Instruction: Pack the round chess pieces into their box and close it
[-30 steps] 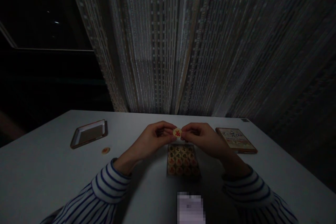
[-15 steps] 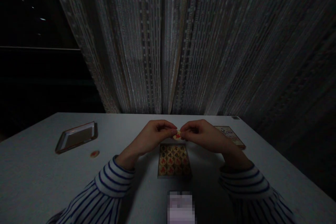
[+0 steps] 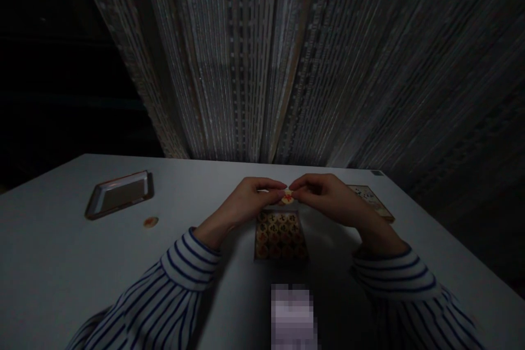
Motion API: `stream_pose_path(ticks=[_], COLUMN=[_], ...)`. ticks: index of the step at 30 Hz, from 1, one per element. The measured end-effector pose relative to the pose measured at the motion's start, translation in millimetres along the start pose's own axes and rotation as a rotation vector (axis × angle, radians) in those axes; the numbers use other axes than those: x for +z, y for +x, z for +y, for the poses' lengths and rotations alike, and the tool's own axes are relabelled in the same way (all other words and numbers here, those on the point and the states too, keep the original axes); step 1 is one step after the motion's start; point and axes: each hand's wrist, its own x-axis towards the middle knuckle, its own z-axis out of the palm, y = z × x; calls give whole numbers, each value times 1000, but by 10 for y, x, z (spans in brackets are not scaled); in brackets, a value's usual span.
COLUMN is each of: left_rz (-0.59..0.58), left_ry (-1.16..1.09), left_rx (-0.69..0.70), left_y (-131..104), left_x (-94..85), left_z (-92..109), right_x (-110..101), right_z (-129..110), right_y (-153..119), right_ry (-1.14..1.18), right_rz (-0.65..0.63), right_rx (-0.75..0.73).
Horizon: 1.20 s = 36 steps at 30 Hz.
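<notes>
Centre of frame: left hand [image 3: 256,195] and right hand [image 3: 322,195] both pinch one pale round piece [image 3: 287,197], red mark facing the camera, thumbs and fingers nearly meeting. Just below it, a box [image 3: 281,260] holds rows of similar pieces. Left of frame: a shallow tray [image 3: 123,193] on the table [image 3: 98,273], loose disc [image 3: 150,222] near it. Right of frame: printed panel [image 3: 375,203], partly hidden by the right hand and forearm.

Disc [image 3: 287,198]: rnd, pale, red char | face twd cam | held btwn L hand [image 3: 252,197] & R hand [image 3: 327,197], nr pcs box [image 3: 280,260]
</notes>
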Motion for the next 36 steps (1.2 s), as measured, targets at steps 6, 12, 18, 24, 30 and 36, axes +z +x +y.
stream_pose_path(ticks=[6, 12, 18, 24, 30, 36], left_rz=[-69, -39, 13, 52, 97, 81], left_ry=[-22, -35, -194, -213, -176, -112], left_rx=[-74, -112, -176, -199, -243, -237], left_y=[16, 32, 41, 68, 60, 65], left_x=[-18, -16, 3, -1, 30, 2], left_z=[-44, -61, -80, -111, -103, -133], right_x=[-11, 3, 20, 25, 35, 19], right_z=[22, 57, 75, 46, 50, 18], right_y=[-13, -1, 9, -11, -16, -34], right_ry=[-93, -229, -289, -402, -531, -575], right_rz=[-61, -63, -38, -53, -33, -72], right_rx=[-37, -58, -95, -159, -219, -214])
